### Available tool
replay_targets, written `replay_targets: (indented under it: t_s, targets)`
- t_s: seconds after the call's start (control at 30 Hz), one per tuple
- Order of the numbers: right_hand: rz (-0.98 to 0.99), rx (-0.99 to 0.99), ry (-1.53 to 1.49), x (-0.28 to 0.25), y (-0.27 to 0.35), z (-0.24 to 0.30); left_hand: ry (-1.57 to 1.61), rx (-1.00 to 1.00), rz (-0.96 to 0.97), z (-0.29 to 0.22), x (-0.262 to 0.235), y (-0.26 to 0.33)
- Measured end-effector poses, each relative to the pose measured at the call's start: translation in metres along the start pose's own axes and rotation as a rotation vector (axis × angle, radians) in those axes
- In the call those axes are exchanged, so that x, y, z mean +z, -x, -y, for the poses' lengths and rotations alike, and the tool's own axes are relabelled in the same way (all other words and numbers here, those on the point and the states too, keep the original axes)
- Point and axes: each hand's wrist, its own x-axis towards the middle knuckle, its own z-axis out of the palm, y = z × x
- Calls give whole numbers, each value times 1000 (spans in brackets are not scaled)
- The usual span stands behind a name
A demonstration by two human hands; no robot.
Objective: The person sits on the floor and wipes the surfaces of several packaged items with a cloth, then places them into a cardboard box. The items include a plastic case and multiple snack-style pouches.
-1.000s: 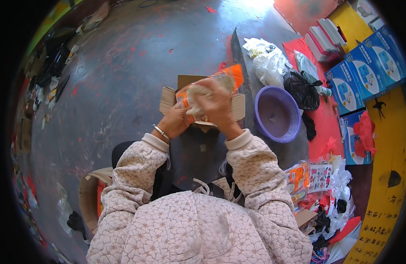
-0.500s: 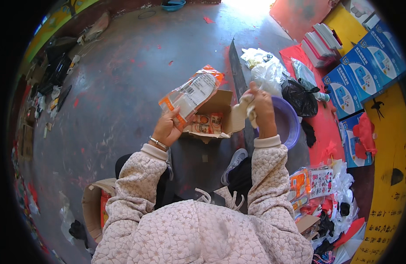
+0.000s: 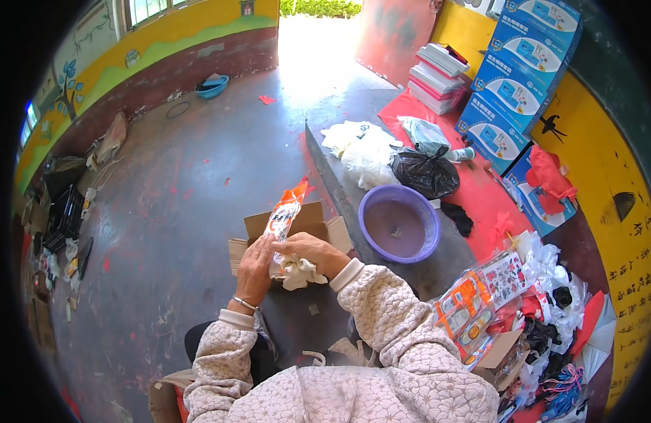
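An orange and clear plastic packet (image 3: 286,210) stands tilted above the open cardboard box (image 3: 338,235). My left hand (image 3: 252,273) is closed on the packet's lower end, its fingers partly hidden. Pressed up against the packet from the right is my right hand (image 3: 313,252), which grips a crumpled off-white cloth (image 3: 300,273). The cloth hangs below the fingers, close to the packet's bottom. Both hands and the packet cover most of the box's inside, so its contents are hidden now.
On a low grey ledge to the right sit a purple basin (image 3: 363,224) of murky water, a black plastic bag (image 3: 428,173) and white bags (image 3: 368,161). Blue cartons (image 3: 512,92) are stacked by the wall. Orange packets (image 3: 465,310) and assorted wrappings lie at my right side.
My right hand has come left with the cloth to meet the packet. The packet has turned from showing its broad printed back to a narrow view. My view has tilted up toward the doorway.
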Motion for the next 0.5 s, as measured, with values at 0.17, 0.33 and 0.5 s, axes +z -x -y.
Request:
replay_targets:
  t_s: [0.17,0.33,0.5]
  targets:
    - [29,-98,37,-16,-13,2,176,-68,56,2,-3,-10]
    - [43,-308,34,-26,3,24,506,-153,211,11,-3,-32]
    - [-18,-265,72,-25,0,32,747,-221,298,29,-3,-44]
